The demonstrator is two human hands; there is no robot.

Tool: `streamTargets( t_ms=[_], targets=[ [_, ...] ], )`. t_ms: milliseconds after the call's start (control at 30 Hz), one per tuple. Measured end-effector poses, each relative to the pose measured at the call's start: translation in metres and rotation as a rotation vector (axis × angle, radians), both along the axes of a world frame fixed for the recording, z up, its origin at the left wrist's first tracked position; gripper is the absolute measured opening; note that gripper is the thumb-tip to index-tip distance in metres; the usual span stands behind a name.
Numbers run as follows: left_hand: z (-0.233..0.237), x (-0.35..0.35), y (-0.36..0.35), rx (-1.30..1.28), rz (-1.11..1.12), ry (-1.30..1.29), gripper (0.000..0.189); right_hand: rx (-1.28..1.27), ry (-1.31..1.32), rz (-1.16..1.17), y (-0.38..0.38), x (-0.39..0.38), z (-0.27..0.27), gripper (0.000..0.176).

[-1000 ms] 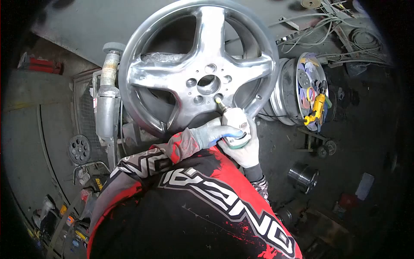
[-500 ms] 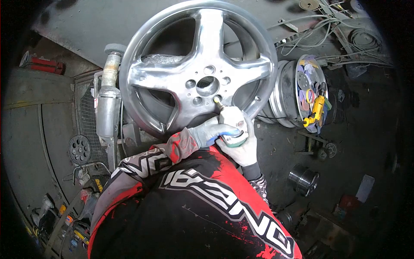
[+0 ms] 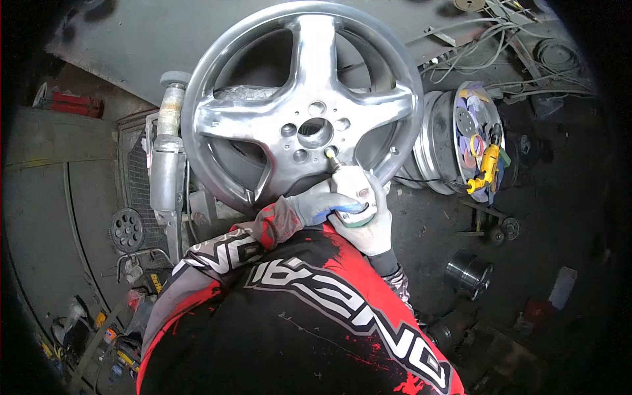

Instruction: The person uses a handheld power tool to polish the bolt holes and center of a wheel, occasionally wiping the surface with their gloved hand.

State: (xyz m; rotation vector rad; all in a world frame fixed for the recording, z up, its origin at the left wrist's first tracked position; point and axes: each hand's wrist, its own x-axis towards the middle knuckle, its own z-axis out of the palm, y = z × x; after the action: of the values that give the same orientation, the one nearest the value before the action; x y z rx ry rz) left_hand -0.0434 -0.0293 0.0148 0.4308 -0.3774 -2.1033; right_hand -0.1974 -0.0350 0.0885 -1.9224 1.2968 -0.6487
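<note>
A shiny alloy wheel rim (image 3: 316, 59) fills the top centre, its spoked face toward me. Wrapped around a die grinder (image 3: 353, 184) are both gloved hands, just below the rim's hub. My left hand (image 3: 317, 203), in a grey glove with blue on it, closes over the tool body from the left side. From the right and beneath, my right hand (image 3: 373, 232) in a white glove grips the same body. The grinder's small yellowish tip (image 3: 329, 153) is right at one of the bolt holes around the centre bore.
To the left stands a metal cylinder on a frame (image 3: 167, 171). On the right, another wheel rim (image 3: 431, 141) holds abrasive discs and a yellow power tool (image 3: 485, 170). A smaller metal drum (image 3: 469, 274) lies on the floor. Cables (image 3: 484, 43) run along the upper right.
The view has shifted slightly. Both hands keep their grip on the grinder, and its tip stays at the same bolt hole.
</note>
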Motion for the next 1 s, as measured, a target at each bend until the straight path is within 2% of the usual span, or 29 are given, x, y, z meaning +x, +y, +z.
streamTargets(
  t_ms=[67,167,233,367,533,767,933,1000],
  targets=[
    [0.0,0.0,-0.002,0.054,-0.007,0.032,0.054,0.029,0.026,0.013,-0.002,-0.002,0.001,0.099],
    [0.002,-0.001,-0.002,-0.041,-0.01,0.012,0.053,0.034,-0.011,0.004,0.001,-0.005,-0.003,0.099],
    [0.002,-0.002,-0.002,-0.084,0.003,-0.019,0.054,-0.048,0.042,-0.036,0.002,-0.006,-0.004,0.097],
    [-0.019,-0.001,0.002,-0.081,0.046,-0.03,0.057,0.002,-0.012,0.001,0.0,-0.002,-0.004,0.096],
    [-0.02,-0.001,-0.004,-0.037,-0.042,0.055,0.061,-0.024,0.089,-0.046,0.001,-0.002,-0.003,0.096],
    [-0.009,0.0,-0.004,-0.01,0.017,-0.007,0.062,-0.055,0.061,0.026,-0.004,-0.001,0.0,0.094],
    [-0.022,0.0,-0.005,0.008,-0.089,0.116,0.058,-0.03,0.119,-0.051,0.003,0.001,-0.006,0.093],
    [-0.021,-0.001,0.0,0.043,-0.052,0.121,0.057,-0.021,0.104,-0.034,0.003,0.003,-0.004,0.093]
  ],
)
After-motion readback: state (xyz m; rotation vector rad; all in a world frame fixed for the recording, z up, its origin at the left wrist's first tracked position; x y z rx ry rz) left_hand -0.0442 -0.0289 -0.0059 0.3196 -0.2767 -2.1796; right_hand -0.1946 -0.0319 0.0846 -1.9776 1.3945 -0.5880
